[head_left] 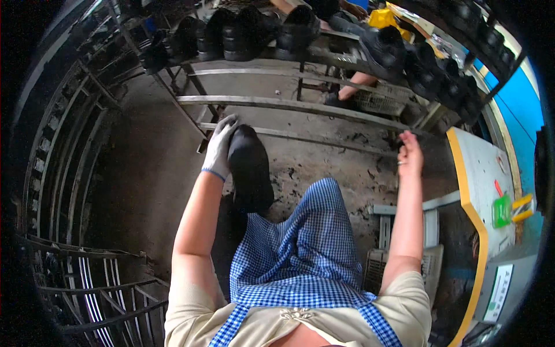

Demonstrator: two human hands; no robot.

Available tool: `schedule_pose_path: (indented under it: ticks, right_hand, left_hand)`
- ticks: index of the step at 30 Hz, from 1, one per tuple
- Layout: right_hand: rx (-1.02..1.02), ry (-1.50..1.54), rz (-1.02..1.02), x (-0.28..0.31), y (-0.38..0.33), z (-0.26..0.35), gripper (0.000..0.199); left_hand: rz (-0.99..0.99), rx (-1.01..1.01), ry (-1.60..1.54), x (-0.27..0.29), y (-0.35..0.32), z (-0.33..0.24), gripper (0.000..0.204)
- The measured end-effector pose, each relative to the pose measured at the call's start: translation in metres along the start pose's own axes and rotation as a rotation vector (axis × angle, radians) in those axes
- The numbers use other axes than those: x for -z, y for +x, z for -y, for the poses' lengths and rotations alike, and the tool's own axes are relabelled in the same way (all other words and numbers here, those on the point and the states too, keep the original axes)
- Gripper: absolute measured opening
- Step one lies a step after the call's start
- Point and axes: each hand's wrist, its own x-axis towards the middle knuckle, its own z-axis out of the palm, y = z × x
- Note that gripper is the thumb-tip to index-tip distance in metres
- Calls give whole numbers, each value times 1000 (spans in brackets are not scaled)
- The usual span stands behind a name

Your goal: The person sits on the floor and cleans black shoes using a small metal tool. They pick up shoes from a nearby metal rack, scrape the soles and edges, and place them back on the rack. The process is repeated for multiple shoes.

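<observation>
My left hand [219, 144], in a white glove with a blue cuff, grips the far left edge of a black shoe [250, 168]. The shoe stands lengthwise in front of my lap, rounded end away from me; its near end merges into dark shadow. My bare right hand [409, 155] is raised at the right, fingers apart and slightly bent, holding nothing. A ring shows on one finger. It is nearest to the low metal rail [300, 106] of the rack. Several black shoes [243, 34] line the shelf above.
A white panel with a yellow edge [474, 214] stands to my right, bearing a green item [502, 211]. Metal racks [63, 173] run along the left. Another person's arm [355, 85] shows behind the rack, near a crate [378, 101]. Dark scraps litter the floor.
</observation>
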Motion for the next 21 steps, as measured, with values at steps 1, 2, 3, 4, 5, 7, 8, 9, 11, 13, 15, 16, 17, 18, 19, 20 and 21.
schedule_pose_path:
  ticks: [1,2,3,4,5,7,8,9,11,13,15,16,17,18,19,20,21]
  right_hand:
    - [-50,92,-20,9,26,10,24]
    - [-49,186,-19,13,44,19,26]
    - [-52,277,-12,13,62,28,28]
    - [-15,322,15,20,86,34,28]
    - [23,363,35,33,110,41,29]
    - [-20,458,230,39,141,57,36]
    - [9,507,80,18,137,64,32]
    - [29,551,-58,-7,129,66,29]
    - [54,527,127,11,143,85,20]
    - [3,596,143,35,164,93,18]
    - [-23,560,111,11,172,89,33]
    - [36,502,36,47,196,103,37]
    - [93,437,-37,81,213,116,40]
    - [53,448,50,63,224,108,39]
    - [47,450,67,73,220,112,38]
    - [109,404,-10,45,214,103,37]
    - [179,342,-101,22,205,102,41]
  left_hand:
    - [39,46,-71,1,22,-6,33]
    - [72,59,-102,-9,31,-19,33]
    - [99,69,-137,-23,38,-32,33]
    - [95,9,-57,-28,61,-33,28]
    - [241,14,-105,-42,70,-40,22]
    - [231,79,-73,-50,111,-37,19]
    - [197,85,-61,-58,113,-44,20]
    - [89,126,-106,-57,122,-45,22]
    - [123,144,-249,-70,139,-46,25]
    - [180,306,-358,-80,153,-43,31]
    - [239,140,-447,-65,180,-15,33]
    - [251,218,-518,-89,170,-21,32]
    - [318,293,-603,-105,166,-20,31]
    - [315,160,-576,-90,179,-17,32]
    - [356,220,-498,-94,154,-30,33]
    - [302,158,-464,-88,150,-32,27]
    - [259,103,-434,-85,147,-33,22]
